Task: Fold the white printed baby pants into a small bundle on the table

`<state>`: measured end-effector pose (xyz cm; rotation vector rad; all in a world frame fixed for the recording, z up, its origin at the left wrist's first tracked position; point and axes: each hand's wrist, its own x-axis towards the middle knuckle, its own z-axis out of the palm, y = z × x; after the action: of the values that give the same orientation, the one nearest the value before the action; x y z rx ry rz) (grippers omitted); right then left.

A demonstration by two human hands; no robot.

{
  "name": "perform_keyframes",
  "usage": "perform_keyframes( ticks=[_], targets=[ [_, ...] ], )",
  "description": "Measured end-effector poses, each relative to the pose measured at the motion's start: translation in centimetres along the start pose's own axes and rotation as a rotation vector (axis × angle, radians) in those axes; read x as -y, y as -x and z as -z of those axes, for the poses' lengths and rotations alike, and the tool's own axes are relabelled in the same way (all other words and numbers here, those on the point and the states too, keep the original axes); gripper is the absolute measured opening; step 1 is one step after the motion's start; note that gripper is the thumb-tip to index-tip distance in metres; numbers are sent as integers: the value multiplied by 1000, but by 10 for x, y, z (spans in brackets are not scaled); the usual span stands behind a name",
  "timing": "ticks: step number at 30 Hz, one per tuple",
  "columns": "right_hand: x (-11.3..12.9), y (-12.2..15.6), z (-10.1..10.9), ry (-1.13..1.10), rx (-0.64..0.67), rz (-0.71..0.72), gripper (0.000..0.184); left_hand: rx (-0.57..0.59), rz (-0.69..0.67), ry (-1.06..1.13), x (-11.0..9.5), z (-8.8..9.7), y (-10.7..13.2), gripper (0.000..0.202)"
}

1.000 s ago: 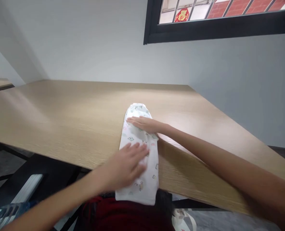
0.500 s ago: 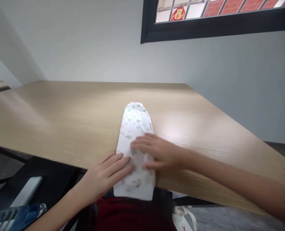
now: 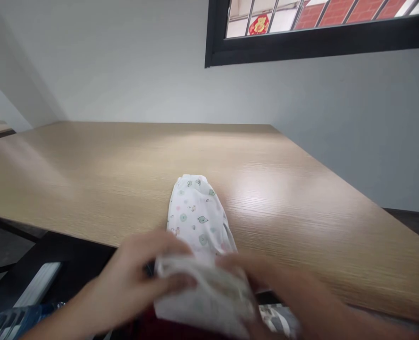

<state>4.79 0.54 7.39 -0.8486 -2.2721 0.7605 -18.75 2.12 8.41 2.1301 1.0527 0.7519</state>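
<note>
A pair of small white pants, folded lengthwise and printed with small pale green and pink figures, lies at the table's front edge. Its gathered far end rests flat on the wood. The near end is lifted and blurred, hanging over my lap. My left hand grips the left side of this lifted end, thumb below and fingers above. On the other side, my right hand is closed on the right part of the same end; motion smears its fingers.
The wooden table reaches back to a grey wall, below a dark-framed window. At lower left, a plastic bottle and a white bar-shaped thing are on a black surface. Something patterned shows below the table edge.
Both hands have gone from lying on the flat pants to gripping the near end, which has risen off my lap. The far end has slid toward me.
</note>
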Motion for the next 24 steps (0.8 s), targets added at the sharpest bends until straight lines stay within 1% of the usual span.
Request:
perform_keyframes(
  ticks=[2,3,5,7,9,10,11,13,14,15,16,17,19,21,22,24],
  targets=[
    [-17,-31,12,-12,-74,-61,31,-105,111,-70,10,11,-34,22],
    [-30,-50,18,-5,-93,-104,26,-128,140,-112,19,16,-54,25],
    [-60,-88,28,21,-156,-191,24,-121,166,-232,41,23,-95,28],
    [-90,-118,33,22,-119,-320,26,-121,177,-342,63,26,-126,26],
    [-112,-134,31,76,-83,-420,28,-159,176,-421,78,23,-140,24],
    [-118,-136,27,135,-106,-427,28,-191,171,-455,81,20,-140,26],
    [-121,-137,22,221,-156,-398,29,-227,160,-497,83,16,-137,30],
    [-118,-134,10,448,-281,-242,33,-282,123,-577,80,6,-124,32],
    [-115,-134,4,573,-319,-140,34,-284,97,-606,77,1,-117,29],
    [-112,-134,-2,690,-327,-43,35,-266,68,-626,74,-5,-110,25],
    [-110,-136,-7,793,-308,31,35,-232,37,-638,71,-10,-103,23],
    [-108,-139,-11,878,-274,76,35,-183,6,-641,68,-16,-98,22],
    [-111,-152,-17,995,-202,95,34,-66,-75,-630,62,-26,-87,20],
    [-117,-169,-17,1052,-126,32,33,11,-160,-619,55,-36,-72,26],
    [-122,-178,-16,1058,-78,-13,32,22,-192,-619,51,-41,-62,30],
    [-130,-196,-9,1053,23,-106,29,-9,-234,-630,42,-50,-38,36]
  ],
)
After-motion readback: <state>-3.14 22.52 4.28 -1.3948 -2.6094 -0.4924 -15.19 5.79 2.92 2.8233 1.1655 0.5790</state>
